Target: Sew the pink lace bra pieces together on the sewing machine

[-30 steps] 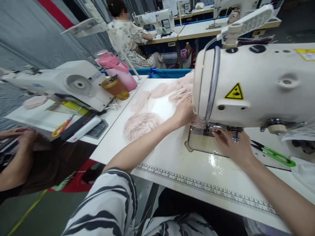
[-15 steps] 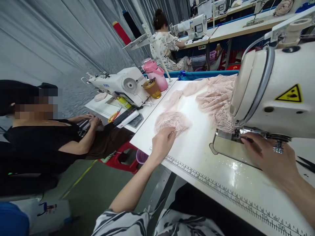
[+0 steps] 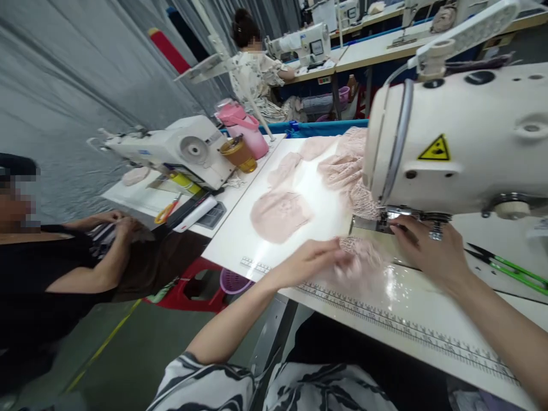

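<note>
My left hand is closed on a pink lace piece just in front of the machine bed; the piece and my fingertips are smeared by motion. My right hand is at the presser foot of the white sewing machine, with thumb and fingers drawn together. What they hold, if anything, is hidden. A rounded pink fabric piece lies flat on the white table to the left. Behind the needle area, gathered pink lace fabric spreads over the tabletop.
Green-handled scissors lie right of my right hand. A second sewing machine, an amber cup and a pink jug stand at left. A person in black sits beside me; another person works farther back.
My left hand has picked up a lace piece from the rounded one and carried it right, toward the machine. My right hand stays by the presser foot. The view has turned right.
</note>
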Available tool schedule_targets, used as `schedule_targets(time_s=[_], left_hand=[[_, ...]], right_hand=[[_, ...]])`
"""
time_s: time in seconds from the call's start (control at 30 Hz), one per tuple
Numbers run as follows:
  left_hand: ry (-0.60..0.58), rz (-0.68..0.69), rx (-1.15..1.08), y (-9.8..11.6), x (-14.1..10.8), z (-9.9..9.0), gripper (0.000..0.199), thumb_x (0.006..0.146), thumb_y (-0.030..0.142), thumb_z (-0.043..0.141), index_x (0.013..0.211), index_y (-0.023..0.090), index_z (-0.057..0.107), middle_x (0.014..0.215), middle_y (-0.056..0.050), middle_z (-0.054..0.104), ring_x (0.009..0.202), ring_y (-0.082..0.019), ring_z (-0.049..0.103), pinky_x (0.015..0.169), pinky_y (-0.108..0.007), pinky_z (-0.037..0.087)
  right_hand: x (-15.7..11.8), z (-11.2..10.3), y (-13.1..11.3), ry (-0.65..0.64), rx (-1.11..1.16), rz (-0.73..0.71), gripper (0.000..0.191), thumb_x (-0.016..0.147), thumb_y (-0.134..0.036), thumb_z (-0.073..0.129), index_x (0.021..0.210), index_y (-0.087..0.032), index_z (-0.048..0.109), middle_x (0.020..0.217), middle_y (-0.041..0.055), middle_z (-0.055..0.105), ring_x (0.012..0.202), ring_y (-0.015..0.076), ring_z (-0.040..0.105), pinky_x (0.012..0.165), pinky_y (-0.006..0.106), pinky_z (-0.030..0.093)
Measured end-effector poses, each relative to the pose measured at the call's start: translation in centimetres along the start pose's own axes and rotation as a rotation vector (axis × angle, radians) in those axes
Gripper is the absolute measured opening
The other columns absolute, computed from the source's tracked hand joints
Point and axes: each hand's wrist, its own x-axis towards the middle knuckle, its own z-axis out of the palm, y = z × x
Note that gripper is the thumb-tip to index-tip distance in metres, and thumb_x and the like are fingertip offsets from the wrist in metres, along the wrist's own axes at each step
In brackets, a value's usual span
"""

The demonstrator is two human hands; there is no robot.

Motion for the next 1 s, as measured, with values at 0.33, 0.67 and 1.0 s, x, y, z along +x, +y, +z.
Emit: schedule_targets(time_s=[0.33, 0.67, 1.0], left_hand=[[-0.112, 0.45, 0.695, 0.6, 3.9, 3.7, 0.014, 0.093, 0.017, 0.047, 0.091, 0.017, 0.061, 0.111, -0.008, 0.066, 0.105, -0.019, 0.063, 0.092, -0.033, 0.051], [0.076, 0.394, 1.026, -0.6, 5.4, 4.7, 0.04, 0.094, 0.023, 0.046, 0.132, 0.011, 0.05, 0.137, -0.011, 0.055, 0.128, -0.028, 0.049, 0.103, -0.045, 0.044], [-0.033, 0.415, 1.06, -1.2, 6.9, 3.4, 0.039, 0.094, 0.018, 0.038, 0.13, 0.012, 0.053, 0.143, -0.01, 0.049, 0.134, -0.024, 0.045, 0.115, -0.05, 0.03]], right_hand=[[0.5, -1.0, -0.4, 0.025, 0.2, -0.311, 0.029, 0.085, -0.004, 0.046, 0.095, -0.022, 0.067, 0.095, -0.0023, 0.071, 0.077, 0.0123, 0.06, 0.072, 0.026, 0.04], [0.6, -1.2, -0.4, -0.013, 0.173, -0.307, 0.034, 0.081, -0.001, 0.046, 0.081, -0.023, 0.072, 0.093, -0.0037, 0.074, 0.086, 0.0136, 0.062, 0.079, 0.029, 0.044], [0.7, -0.8, -0.2, 0.065, 0.094, -0.255, 0.028, 0.086, -0.007, 0.047, 0.082, -0.021, 0.07, 0.082, -0.0029, 0.074, 0.076, 0.0133, 0.065, 0.071, 0.03, 0.043]])
